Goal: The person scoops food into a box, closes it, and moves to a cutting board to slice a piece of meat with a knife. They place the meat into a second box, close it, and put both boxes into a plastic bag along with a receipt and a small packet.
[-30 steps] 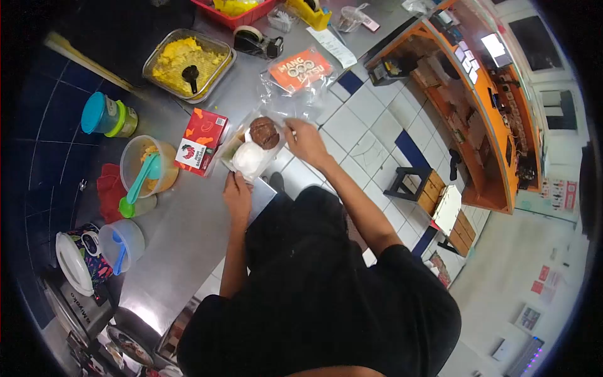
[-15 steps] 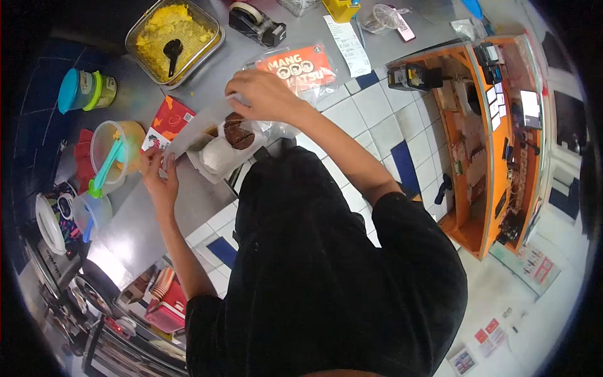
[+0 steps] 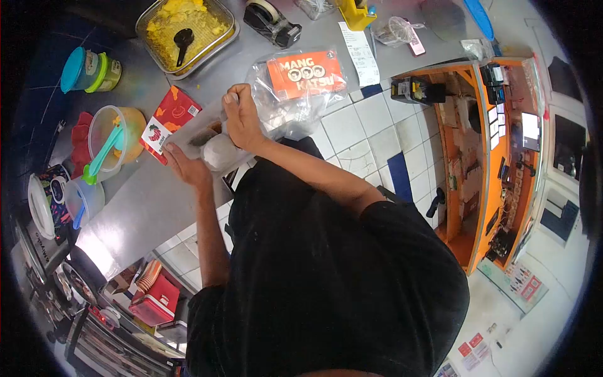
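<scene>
A light-coloured box holds a round white piece of food and a brown one, partly covered by a translucent sheet. My left hand is at the near left end of the sheet, fingers closed against its edge and the box side. My right hand is closed on the sheet's right edge, thumb and fingers together. The box's inside is mostly hidden under the sheet and my right hand. Just left of the sheet lies a red-and-orange printed card piece.
A clear bag with an orange card lies right of my hands, near a receipt and tape dispenser. A tray of yellow food with a black scoop stands behind. A tub with a turquoise utensil is at left.
My right hand has turned and lowered, bringing the sheet down over the box, where the brown food showed more. My left hand has shifted right and closer to the box.
</scene>
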